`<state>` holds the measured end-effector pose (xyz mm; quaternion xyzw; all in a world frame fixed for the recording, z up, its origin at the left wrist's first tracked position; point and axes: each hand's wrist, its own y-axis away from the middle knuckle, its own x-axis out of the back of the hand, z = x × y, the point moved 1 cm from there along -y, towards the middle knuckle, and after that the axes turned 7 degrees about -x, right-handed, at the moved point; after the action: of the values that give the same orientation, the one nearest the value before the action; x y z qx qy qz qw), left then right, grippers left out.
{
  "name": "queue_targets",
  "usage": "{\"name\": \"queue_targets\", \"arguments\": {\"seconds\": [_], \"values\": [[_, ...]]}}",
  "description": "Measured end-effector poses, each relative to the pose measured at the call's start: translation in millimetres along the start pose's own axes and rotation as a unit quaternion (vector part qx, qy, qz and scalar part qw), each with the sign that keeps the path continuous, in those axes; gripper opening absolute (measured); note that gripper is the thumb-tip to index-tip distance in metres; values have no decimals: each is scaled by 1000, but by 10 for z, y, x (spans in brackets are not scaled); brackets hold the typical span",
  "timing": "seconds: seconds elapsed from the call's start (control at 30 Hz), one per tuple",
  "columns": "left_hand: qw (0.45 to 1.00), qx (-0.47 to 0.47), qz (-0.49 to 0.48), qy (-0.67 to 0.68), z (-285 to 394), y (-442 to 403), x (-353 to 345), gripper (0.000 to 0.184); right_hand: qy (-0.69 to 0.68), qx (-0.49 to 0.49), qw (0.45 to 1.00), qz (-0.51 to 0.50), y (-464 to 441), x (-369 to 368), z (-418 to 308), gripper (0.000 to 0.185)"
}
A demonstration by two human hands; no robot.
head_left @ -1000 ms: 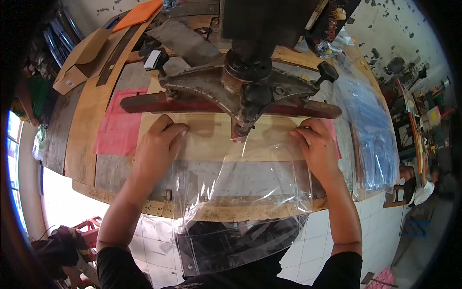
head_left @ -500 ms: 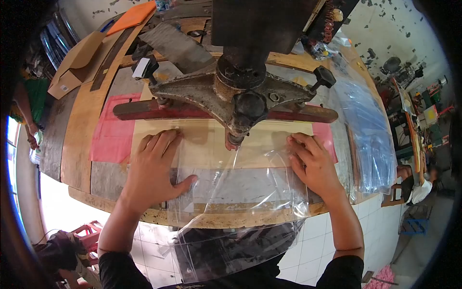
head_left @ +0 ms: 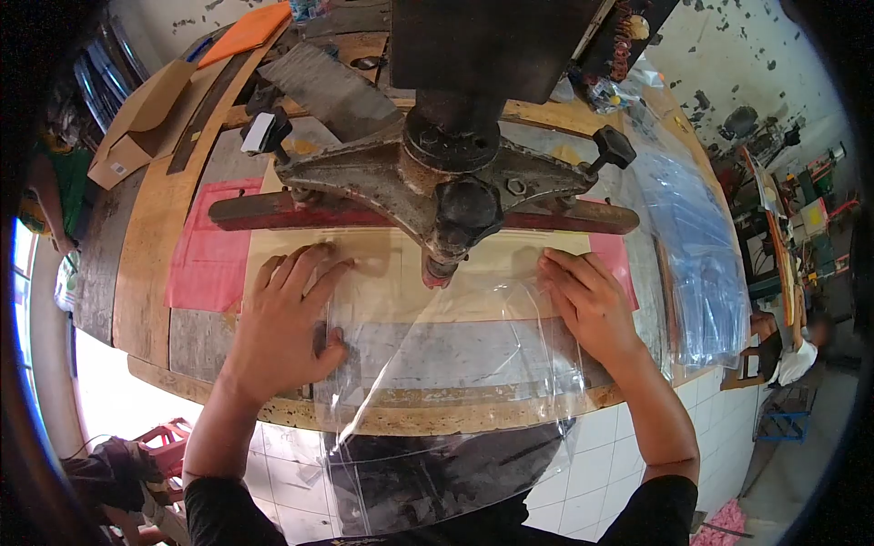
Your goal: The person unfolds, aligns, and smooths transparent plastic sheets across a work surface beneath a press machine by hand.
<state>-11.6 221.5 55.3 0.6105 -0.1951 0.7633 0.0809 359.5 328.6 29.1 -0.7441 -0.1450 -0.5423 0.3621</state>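
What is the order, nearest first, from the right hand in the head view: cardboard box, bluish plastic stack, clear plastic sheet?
1. Clear plastic sheet, at the right hand.
2. Bluish plastic stack, right side.
3. Cardboard box, upper left.

Hands (head_left: 280,337) palm-down, fingers (head_left: 293,276) forward, forearms (head_left: 221,428) angled inward

Red bar (head_left: 583,218): stood just beyond left hand (head_left: 284,326) and right hand (head_left: 592,314), blocking forward reach.
Bracket nose (head_left: 439,273): jutted between them.
Near side: room lay above the clear sheet (head_left: 455,382).
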Motion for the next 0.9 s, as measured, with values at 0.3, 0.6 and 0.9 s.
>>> {"name": "queue_targets", "arguments": {"seconds": [0.3,0.6,0.9], "values": [[1000,3,-17,5,-71,1,-35,69,-31,-2,1000,4,-52,-40,73,32],[999,13,-24,32,-88,2,6,66,-68,-40,997,10,-54,-63,51,31],[1000,-15,11,19,-164,87,-45,57,-56,-73,996,7,-88,-46,-18,28]]}}
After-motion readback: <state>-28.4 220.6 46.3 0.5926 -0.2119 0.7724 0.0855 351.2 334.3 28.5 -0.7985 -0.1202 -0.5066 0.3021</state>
